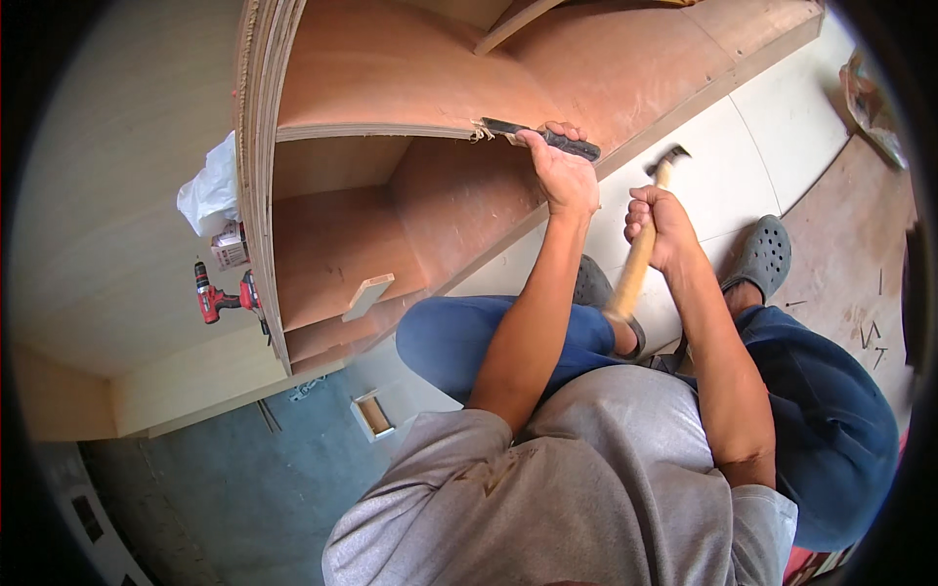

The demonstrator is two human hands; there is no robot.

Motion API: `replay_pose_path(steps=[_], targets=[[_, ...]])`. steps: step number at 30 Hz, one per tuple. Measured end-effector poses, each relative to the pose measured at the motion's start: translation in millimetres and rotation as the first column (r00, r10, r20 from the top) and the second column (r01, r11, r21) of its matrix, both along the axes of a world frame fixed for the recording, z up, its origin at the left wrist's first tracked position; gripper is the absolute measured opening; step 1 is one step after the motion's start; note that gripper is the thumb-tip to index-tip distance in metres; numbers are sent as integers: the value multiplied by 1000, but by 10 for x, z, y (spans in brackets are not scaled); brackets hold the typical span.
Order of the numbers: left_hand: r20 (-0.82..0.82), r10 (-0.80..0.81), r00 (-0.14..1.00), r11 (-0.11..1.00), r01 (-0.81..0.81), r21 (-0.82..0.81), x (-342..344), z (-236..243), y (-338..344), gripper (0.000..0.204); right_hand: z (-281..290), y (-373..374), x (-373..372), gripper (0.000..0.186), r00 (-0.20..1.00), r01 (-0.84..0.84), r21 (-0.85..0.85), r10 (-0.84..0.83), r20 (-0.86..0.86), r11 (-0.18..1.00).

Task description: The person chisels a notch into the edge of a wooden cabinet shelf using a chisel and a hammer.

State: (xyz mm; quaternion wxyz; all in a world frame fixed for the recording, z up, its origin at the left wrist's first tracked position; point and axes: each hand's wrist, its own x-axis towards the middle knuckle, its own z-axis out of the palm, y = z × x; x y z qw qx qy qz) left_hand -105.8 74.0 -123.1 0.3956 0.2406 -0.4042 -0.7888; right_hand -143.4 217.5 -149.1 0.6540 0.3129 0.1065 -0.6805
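Note:
My left hand (pixel 569 184) is closed around the black handle of a chisel (pixel 578 147). The chisel's blade lies at the front edge of a plywood shelf (pixel 376 130), where a few pale wood shavings (pixel 480 132) cling. In my right hand (pixel 666 227), gripped partway along its wooden handle, is a claw hammer (pixel 636 266). Its dark head is up beside the chisel's handle end and apart from it; the lower end of its handle is blurred. My left fingers partly hide the chisel's middle.
The reddish-brown wooden cabinet (pixel 332 239) fills the upper middle, with a small wood block (pixel 368 296) inside. A red cordless drill (pixel 221 302) and a white plastic bag (pixel 212 188) are at the left. Several nails (pixel 870 335) lie on a brown board (pixel 826 278) at right.

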Motion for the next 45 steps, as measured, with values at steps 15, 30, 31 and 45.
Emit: replay_pose_path(steps=[15, 30, 31, 45], targets=[[48, 8, 999, 997, -5, -74, 29, -18, -19, 50, 343, -34, 152, 23, 979, -118, -35, 110, -170, 992], [46, -45, 998, 997, 47, -53, 0, 24, -67, 48, 405, 155, 126, 22, 933, -222, -191, 152, -326, 956], [24, -69, 997, 998, 69, -7, 94, 13, -57, 48, 381, 118, 192, 22, 940, -200, -161, 143, -310, 967], [53, -57, 997, 997, 60, -46, 78, 65, -28, 47, 194, 98, 113, 22, 956, -178, -154, 134, -260, 972]])
